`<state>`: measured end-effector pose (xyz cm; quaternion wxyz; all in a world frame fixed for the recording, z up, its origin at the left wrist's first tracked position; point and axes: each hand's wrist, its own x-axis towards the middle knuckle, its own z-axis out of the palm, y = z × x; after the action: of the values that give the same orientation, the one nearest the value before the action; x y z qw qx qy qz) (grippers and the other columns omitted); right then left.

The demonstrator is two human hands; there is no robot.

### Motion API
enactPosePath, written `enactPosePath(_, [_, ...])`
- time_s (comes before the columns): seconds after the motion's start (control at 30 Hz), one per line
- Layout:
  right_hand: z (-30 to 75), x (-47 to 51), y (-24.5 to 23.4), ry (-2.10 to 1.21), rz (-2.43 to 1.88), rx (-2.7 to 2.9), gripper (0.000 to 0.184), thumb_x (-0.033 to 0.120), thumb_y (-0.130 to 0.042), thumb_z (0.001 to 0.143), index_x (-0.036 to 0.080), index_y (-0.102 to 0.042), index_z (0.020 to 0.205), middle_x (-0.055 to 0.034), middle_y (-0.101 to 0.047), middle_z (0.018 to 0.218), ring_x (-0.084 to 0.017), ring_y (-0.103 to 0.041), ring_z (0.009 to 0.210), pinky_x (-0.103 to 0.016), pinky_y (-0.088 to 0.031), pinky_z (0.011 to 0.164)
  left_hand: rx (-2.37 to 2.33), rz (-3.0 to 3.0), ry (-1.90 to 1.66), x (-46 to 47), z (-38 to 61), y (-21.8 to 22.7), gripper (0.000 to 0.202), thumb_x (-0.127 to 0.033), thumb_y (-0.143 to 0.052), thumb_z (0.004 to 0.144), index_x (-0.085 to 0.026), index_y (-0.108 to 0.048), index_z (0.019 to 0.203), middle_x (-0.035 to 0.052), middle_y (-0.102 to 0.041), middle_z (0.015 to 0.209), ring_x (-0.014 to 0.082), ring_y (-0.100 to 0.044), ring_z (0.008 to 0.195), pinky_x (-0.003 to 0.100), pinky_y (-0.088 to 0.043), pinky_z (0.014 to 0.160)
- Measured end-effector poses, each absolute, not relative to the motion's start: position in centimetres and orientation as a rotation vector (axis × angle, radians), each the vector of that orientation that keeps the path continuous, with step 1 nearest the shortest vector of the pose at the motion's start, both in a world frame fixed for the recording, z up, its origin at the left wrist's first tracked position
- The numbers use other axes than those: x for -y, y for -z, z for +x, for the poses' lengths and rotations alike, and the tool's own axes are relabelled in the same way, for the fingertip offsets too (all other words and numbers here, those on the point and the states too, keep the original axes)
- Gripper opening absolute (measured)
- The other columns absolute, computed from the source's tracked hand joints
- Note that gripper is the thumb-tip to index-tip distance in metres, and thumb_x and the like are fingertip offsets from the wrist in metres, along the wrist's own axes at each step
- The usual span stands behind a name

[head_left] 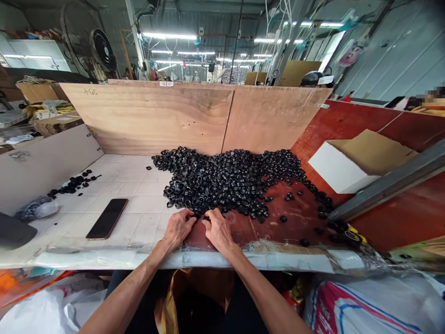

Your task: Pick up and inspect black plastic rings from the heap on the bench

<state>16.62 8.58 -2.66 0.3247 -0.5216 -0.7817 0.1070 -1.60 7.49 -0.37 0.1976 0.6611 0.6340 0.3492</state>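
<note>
A large heap of small black ring-like plastic parts (222, 178) spreads across the tabletop in front of me. At its near edge, my left hand (178, 228) has curled fingers, with thumb and index finger close together. What they hold, if anything, is too small to make out. Close by on the right, my right hand (219, 228) bends its fingers downward. A small black part (206, 218) shows at its thumb and fingertips. The two hands are slightly apart, both resting low over the table near its front edge.
A phone (107, 219) lies left of my hands. Some loose black parts (71, 186) and a plastic bag (36, 208) are farther left. Wooden boards (160, 120) wall the back. An open carton (347, 162) sits right, beside a metal bar (389, 183). Below hangs an open brown bag (170, 301).
</note>
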Motion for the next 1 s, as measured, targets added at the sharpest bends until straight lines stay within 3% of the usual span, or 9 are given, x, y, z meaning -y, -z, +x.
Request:
enactPosePath(0.13, [17.4, -8.5, 2.3, -0.399, -1.28, 2.009, 0.016, 0.01, -0.066, 0.086, 0.021, -0.063, 0.097, -0.0061, -0.067, 0.098, -0.022, -0.064, 0.085, -0.03, -0.046, 0.076, -1.694, 1.831, -0.993, -6.2, -2.0, -0.1, 0.015, -0.025, -0.064, 0.09, -0.022, -0.077, 0.095, 0.0047, -0.078, 0.093, 0.0207, -0.07, 0.081, 0.033, -0.053, 0.077])
enactPosePath(0.3, [17.9, -8.6, 1.8, -0.531, -1.19, 1.903, 0.008, 0.014, -0.061, 0.091, 0.021, -0.062, 0.092, -0.0043, -0.068, 0.091, -0.021, -0.064, 0.083, -0.03, -0.046, 0.077, -1.612, 1.845, -1.053, -5.2, -2.7, 0.8, 0.024, -0.021, -0.066, 0.085, -0.021, -0.07, 0.109, 0.0018, -0.071, 0.092, 0.015, -0.064, 0.068, 0.028, -0.053, 0.065])
enactPosePath(0.4, [17.9, -8.5, 1.6, -0.559, -1.108, 1.923, 0.01, 0.013, -0.057, 0.091, 0.022, -0.061, 0.09, -0.0044, -0.067, 0.093, -0.021, -0.063, 0.087, -0.029, -0.046, 0.079, -1.649, 1.954, -0.993, -5.4, -2.3, 1.0, 0.032, -0.02, -0.073, 0.082, -0.023, -0.068, 0.114, 0.0017, -0.071, 0.095, 0.0181, -0.066, 0.077, 0.032, -0.056, 0.075])
enactPosePath(0.57, [17.6, -8.5, 1.3, -0.683, -0.96, 1.905, 0.013, 0.013, -0.053, 0.092, 0.022, -0.061, 0.091, -0.0052, -0.064, 0.096, -0.02, -0.062, 0.087, -0.029, -0.048, 0.08, -1.645, 1.985, -0.95, -5.6, -1.8, 0.6, 0.025, -0.017, -0.069, 0.087, -0.024, -0.069, 0.111, 0.0024, -0.075, 0.098, 0.0209, -0.07, 0.087, 0.036, -0.057, 0.085])
enactPosePath(0.73, [17.3, -8.3, 1.1, -0.801, -0.812, 1.88, 0.013, 0.012, -0.057, 0.086, 0.021, -0.064, 0.091, -0.0062, -0.067, 0.101, -0.02, -0.065, 0.093, -0.031, -0.051, 0.085, -1.528, 1.85, -1.084, -4.9, -1.7, 0.4, 0.027, -0.017, -0.066, 0.087, -0.022, -0.064, 0.113, 0.0042, -0.075, 0.105, 0.0188, -0.073, 0.087, 0.034, -0.061, 0.084])
enactPosePath(0.87, [17.3, -8.1, 1.3, -0.903, -0.857, 1.813, 0.017, 0.016, -0.061, 0.086, 0.021, -0.066, 0.102, -0.0044, -0.07, 0.098, -0.018, -0.066, 0.083, -0.03, -0.054, 0.078, -1.408, 1.811, -1.138, -4.8, -1.6, 0.5, 0.028, -0.014, -0.064, 0.085, -0.021, -0.063, 0.112, 0.0047, -0.074, 0.106, 0.0178, -0.074, 0.091, 0.033, -0.062, 0.086])
enactPosePath(1.0, [17.3, -8.1, 1.2, -0.887, -0.855, 1.757, 0.012, 0.021, -0.069, 0.086, 0.021, -0.068, 0.098, -0.0036, -0.07, 0.094, -0.018, -0.067, 0.08, -0.028, -0.055, 0.074, -1.421, 1.782, -1.128, -4.8, -1.6, 0.5, 0.029, -0.013, -0.064, 0.084, -0.02, -0.063, 0.112, 0.0038, -0.074, 0.103, 0.0151, -0.072, 0.08, 0.029, -0.062, 0.075])
